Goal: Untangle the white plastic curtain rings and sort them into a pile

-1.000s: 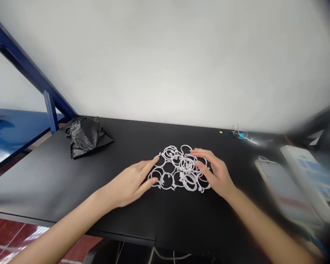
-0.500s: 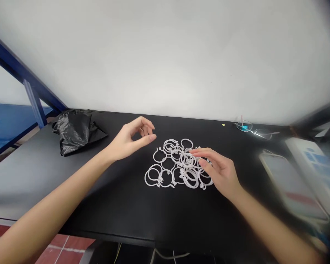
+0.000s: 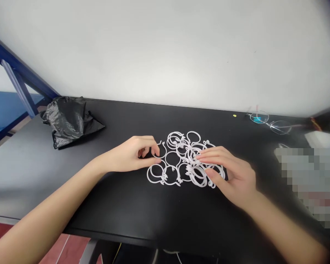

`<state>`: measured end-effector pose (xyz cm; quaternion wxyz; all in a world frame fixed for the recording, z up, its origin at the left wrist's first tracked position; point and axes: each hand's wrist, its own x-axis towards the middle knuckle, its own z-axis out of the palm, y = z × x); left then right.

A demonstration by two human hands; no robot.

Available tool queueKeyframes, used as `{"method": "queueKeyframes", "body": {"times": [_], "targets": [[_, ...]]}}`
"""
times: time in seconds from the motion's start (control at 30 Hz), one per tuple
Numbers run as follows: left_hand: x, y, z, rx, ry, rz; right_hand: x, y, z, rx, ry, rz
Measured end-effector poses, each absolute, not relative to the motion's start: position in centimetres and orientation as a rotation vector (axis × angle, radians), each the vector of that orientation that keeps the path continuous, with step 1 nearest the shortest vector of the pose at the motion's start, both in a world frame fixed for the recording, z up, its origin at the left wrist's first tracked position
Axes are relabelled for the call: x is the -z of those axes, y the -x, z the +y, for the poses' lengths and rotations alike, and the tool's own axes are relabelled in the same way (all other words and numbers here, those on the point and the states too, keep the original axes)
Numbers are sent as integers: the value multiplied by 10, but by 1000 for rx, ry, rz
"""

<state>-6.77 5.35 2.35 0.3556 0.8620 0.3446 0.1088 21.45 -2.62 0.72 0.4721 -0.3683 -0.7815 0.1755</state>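
A loose pile of white curtain rings (image 3: 191,170), each with a small eyelet or clip end, lies on the black tabletop (image 3: 143,209). At the pile's left side, my left hand (image 3: 133,152) has its fingers curled and its thumb apart from them. Its fingertips are at a single outer ring (image 3: 165,151), and I see no lifted ring in it. Over the right part of the pile rests my right hand (image 3: 232,170), fingers stretched out and thumb separate. Its fingertips touch or hover over the rings and cover some of them.
A crumpled black plastic bag (image 3: 68,123) sits at the back left beside a blue metal frame (image 3: 19,84). Eyeglasses (image 3: 269,124) lie near the wall at the back right. A pixelated patch (image 3: 313,183) hides objects at right. A small yellow bit (image 3: 234,116) is near the wall.
My left hand has come down and right to the outer ring at the pile's left edge. My right hand stays over the pile. The view has shifted slightly.
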Motion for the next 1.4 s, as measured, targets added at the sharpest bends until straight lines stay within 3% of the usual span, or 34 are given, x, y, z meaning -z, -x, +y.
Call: {"method": "queueKeyframes", "body": {"times": [0.5, 0.77, 0.93, 1.07, 1.2, 1.4], "targets": [[-10, 61, 49, -264, -2524, 1114, -6, -211, -25, -358, 882, -1909], [-6, 56, 43, -570, -2601, 1211, -5, -204, -29, -286, 856, -1865], [-8, 47, 27, -1073, -2727, 745, -9, -204, -30, -54, 852, -1967], [-8, 37, 11, -1146, -2745, 351, -11, -204, -32, -284, 704, -2120], [-7, 31, 3, -1099, -2513, 425, -12, -200, -36, -480, 681, -2091], [-12, 27, -1, -1078, -2278, 595, -17, -193, -45, -431, 773, -2021]]}}
